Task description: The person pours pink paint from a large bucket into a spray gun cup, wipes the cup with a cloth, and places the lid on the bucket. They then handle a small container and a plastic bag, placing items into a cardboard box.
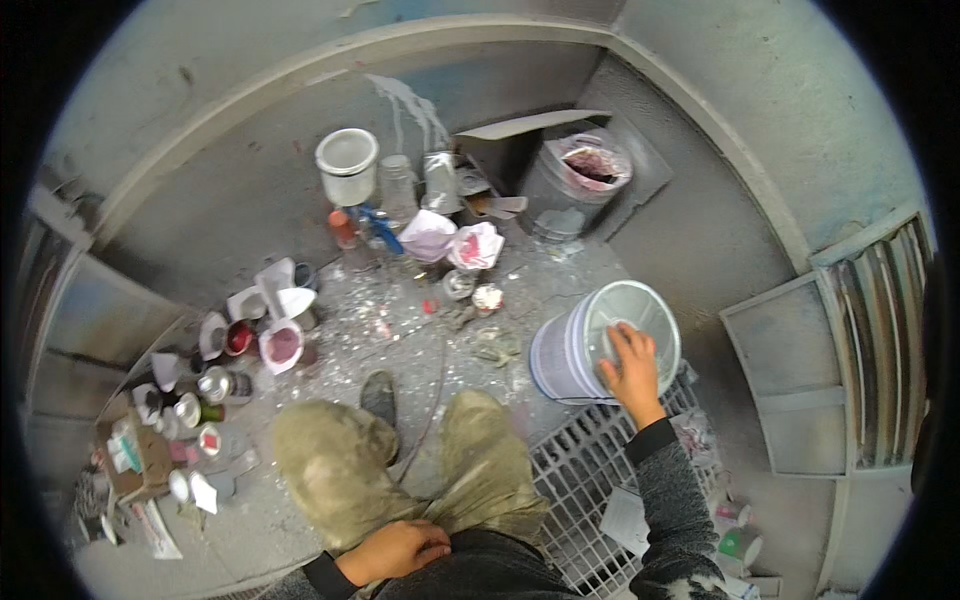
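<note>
A pale grey-white bucket [562,352] stands to the right of my knees, its round top facing me. My right hand [632,375] reaches over that top with the fingers apart and bent; whether the fingertips touch it, I cannot tell. Nothing shows in its grip. My left hand [395,552] rests on my lap at the waist, fingers loosely bent and lying against the clothing, with no object visible in it. Beneath the bucket's near side is a white grid rack [575,470].
Paint-stained cups [283,346] and cans crowd the left floor beside a cardboard box [142,460]. A white tub [347,168], lined cups [476,246] and a large drum [578,190] stand by the back wall. A panel with a slatted frame [800,370] borders the right.
</note>
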Demonstrator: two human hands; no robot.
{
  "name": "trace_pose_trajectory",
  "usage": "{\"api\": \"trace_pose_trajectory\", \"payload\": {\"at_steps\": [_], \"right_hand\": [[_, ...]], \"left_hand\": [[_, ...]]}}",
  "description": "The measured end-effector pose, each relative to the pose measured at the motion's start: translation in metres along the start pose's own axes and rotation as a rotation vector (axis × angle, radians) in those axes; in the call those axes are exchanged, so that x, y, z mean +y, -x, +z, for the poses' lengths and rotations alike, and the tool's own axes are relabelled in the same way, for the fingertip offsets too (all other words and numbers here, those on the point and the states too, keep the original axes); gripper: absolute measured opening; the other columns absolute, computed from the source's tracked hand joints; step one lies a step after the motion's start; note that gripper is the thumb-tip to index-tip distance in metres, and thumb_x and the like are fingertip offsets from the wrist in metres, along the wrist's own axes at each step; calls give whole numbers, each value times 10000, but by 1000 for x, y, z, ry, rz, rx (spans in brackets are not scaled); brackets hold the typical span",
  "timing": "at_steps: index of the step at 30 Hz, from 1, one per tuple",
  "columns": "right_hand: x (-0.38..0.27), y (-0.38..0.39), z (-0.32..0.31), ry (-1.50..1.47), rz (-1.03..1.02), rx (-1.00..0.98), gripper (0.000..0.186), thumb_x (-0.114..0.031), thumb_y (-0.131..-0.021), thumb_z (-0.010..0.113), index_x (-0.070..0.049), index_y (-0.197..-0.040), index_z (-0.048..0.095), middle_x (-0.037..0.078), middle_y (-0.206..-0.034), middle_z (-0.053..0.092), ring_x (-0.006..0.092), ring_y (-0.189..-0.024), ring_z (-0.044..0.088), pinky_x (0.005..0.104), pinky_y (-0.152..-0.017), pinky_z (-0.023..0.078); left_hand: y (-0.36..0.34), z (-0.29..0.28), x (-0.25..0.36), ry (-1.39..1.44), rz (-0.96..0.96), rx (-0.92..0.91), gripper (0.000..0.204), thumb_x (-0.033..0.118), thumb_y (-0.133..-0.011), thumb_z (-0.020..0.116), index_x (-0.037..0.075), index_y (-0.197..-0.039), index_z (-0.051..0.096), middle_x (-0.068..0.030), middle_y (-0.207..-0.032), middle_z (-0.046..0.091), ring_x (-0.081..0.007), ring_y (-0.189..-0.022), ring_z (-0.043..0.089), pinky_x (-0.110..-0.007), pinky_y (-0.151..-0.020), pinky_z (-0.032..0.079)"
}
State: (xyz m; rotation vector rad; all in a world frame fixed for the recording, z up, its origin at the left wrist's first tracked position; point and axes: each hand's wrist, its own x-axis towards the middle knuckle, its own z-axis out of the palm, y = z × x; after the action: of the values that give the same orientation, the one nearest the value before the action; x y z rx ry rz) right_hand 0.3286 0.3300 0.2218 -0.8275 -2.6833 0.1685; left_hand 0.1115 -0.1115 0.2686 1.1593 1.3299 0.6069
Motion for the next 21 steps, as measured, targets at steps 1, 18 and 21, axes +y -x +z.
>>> {"api": "trace_pose_trajectory", "payload": {"at_steps": [1,18,21], "right_hand": [[6,-1,7,10,20,7,627,-149,-789,774,-73,-1394,626,170,-1441,567,416,-1268,511,513,-1114,399],[-204,141,-63,-915,34,-831,232,-201,-894,806,-96,-1092,748,41,-896,725,217,-807,702,336,-700,558],[-226,143,-63,-960,82,-896,251,-221,-896,821,-96,-1101,745,39,-912,719,201,-832,704,316,-685,558]], "left_hand": [[8,7,1,2,15,97,194,245,-1021,657,82,-1107,718,-127,-947,699,-377,-865,666,-501,-751,520],[83,57,28,76,-272,350,283,192,-959,764,41,-1193,712,-98,-1034,692,-220,-830,702,-329,-717,577],[99,55,35,103,-489,291,286,178,-967,751,42,-1214,706,-111,-1059,692,-222,-958,710,-332,-777,579]]}}
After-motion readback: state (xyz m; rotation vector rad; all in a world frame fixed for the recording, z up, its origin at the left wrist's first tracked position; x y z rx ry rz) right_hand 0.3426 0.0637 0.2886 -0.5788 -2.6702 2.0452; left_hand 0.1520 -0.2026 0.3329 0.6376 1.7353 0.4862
